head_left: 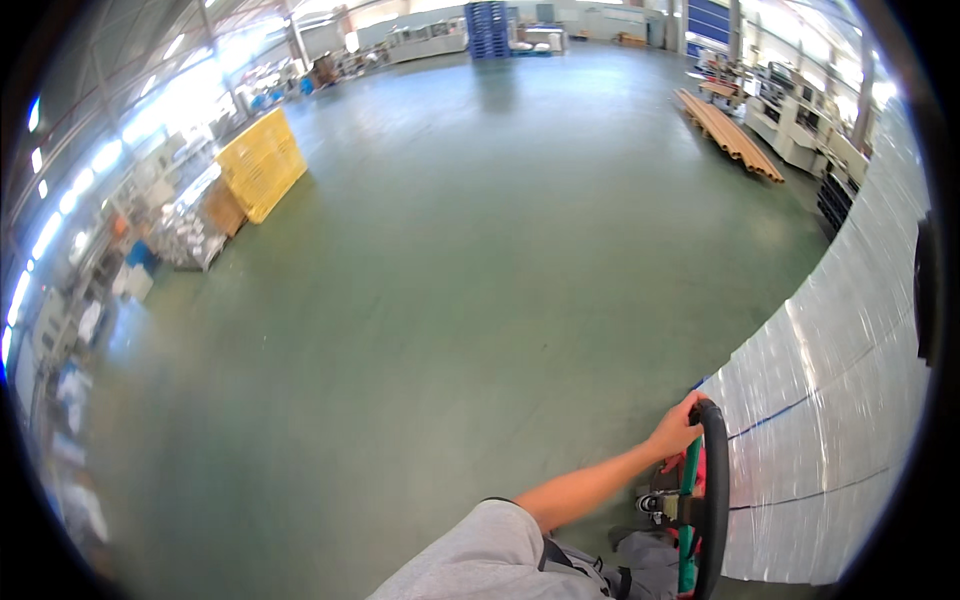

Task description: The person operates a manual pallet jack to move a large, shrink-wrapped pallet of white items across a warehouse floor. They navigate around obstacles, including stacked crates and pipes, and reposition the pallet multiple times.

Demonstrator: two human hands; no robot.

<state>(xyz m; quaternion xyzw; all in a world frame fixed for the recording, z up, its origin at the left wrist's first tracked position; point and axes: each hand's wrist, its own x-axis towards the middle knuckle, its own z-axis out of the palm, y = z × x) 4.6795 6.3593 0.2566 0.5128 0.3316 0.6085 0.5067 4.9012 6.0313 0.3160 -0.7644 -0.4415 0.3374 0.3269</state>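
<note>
My left hand (677, 428) is closed around the top end of the black curved handle (716, 490) of what looks like a pallet jack. Green bars (689, 466) and red parts show beside the handle. Just to the right of it rises a tall load (820, 400) wrapped in shiny clear film, with dark blue straps running across it. My left arm, in a grey short sleeve, reaches in from the lower edge. My right hand is out of view.
Green floor (470, 300) stretches ahead. A yellow panel stack (262, 165) and a wrapped pallet load (192, 225) stand at the left. Long brown tubes (730, 135) lie at the right near machines (790, 120). Blue stacked pallets (487, 30) stand far off.
</note>
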